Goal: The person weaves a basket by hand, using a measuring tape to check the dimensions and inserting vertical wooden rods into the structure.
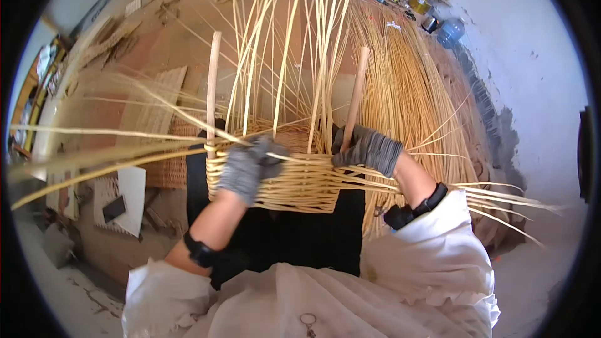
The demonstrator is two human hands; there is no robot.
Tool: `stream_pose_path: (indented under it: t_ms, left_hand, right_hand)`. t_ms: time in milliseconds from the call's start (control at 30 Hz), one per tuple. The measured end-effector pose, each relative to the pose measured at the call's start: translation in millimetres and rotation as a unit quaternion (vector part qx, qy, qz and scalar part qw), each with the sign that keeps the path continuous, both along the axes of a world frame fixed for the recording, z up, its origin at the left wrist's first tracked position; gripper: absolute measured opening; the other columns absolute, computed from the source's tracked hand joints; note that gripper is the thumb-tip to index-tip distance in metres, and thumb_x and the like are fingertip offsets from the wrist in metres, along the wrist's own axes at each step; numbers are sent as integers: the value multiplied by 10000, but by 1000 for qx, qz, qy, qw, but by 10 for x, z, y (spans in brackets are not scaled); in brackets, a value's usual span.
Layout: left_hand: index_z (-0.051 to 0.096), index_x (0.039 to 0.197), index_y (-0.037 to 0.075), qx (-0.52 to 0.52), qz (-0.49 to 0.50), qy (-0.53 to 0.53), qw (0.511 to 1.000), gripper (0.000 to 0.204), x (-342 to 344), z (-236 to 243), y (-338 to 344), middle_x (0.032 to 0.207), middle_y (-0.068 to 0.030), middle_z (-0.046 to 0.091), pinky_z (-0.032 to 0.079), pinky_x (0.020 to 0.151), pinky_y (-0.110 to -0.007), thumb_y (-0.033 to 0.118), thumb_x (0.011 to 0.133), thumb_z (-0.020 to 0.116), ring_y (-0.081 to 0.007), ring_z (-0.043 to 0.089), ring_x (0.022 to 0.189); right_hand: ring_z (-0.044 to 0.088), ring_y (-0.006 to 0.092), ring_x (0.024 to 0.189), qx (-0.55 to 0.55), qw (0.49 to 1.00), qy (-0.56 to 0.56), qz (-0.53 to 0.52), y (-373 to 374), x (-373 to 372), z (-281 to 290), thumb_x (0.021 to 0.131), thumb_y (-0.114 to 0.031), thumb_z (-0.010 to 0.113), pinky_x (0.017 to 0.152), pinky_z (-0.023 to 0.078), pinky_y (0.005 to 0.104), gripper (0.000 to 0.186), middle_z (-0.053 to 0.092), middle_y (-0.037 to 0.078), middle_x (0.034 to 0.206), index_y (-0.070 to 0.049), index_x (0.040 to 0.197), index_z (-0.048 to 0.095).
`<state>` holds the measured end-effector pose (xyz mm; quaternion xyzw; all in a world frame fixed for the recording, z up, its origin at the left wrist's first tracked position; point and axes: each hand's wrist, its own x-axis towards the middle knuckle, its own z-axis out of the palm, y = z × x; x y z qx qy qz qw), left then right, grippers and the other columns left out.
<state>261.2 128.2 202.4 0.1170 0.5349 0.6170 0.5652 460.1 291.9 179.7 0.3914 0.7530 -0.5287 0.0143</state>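
Observation:
A half-woven wicker basket [294,191] rests on a black cloth [300,238] over my lap. Pale upright rods [285,56] rise from it, and a thick wooden stake [213,81] stands at its left corner, another wooden stake [357,94] at its right. My left hand [247,166], in a grey knitted glove, is closed at the top of the weave on a long wicker rod [282,157]. Gloved alike, my right hand [369,149] grips the basket's right corner beside the stake; its fingertips are partly hidden. Loose rod ends stick out on both sides.
A large bundle of long wicker rods [407,87] lies on the floor at the right. Woven panels [166,103] and a white sheet [131,197] with a dark flat object lie at the left. A blue water jug [450,32] stands by the right wall.

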Motion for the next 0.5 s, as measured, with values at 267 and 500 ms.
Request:
stream_pose_path:
  t_ms: [267, 500]
  left_hand:
    - [607, 1086, 130, 91, -95, 919, 372, 353, 201, 302, 1545, 1378, -127, 388, 143, 1026, -606, 326, 793, 613, -267, 300, 1310]
    - [576, 1113, 68, 296, -71, 771, 559, 438, -21, 36, 78, 1167, -115, 535, 457, 834, -385, 169, 713, 723, -284, 532, 1035]
  right_hand:
    - [619, 297, 796, 221, 939, -83, -251, -509, -442, 83, 705, -238, 719, 731, 495, 368, 327, 639, 155, 842, -49, 938, 589]
    - [622, 326, 874, 116, 968, -30, -219, -339, -192, -106, 794, -188, 626, 761, 498, 368, 275, 631, 210, 980, -15, 1001, 574]
